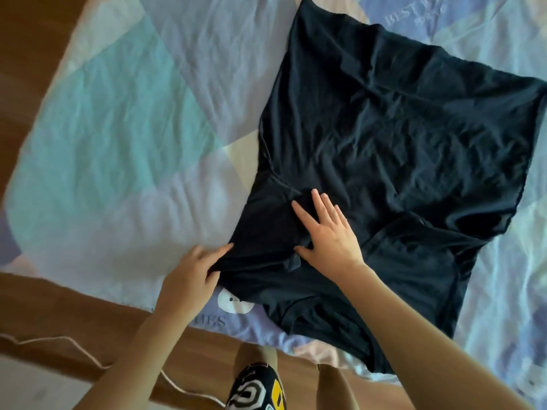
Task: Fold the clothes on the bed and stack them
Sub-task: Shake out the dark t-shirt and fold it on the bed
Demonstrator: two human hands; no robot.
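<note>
A dark navy, thin, creased cotton T-shirt lies spread flat on the bed, its near sleeve at the bed's front edge. The step in hand looks like the first fold: the left hand pinches the sleeve's outer edge with curled fingers, while the right hand lies flat, fingers spread, pressing the cloth just beside the sleeve seam. Next, the sleeve probably needs drawing inward over the shirt's body, with the flat hand anchoring the fold line. Under the shirt is a pastel patchwork bedsheet, wrinkled; beyond its edge runs a brown wooden floor with a white cord.
</note>
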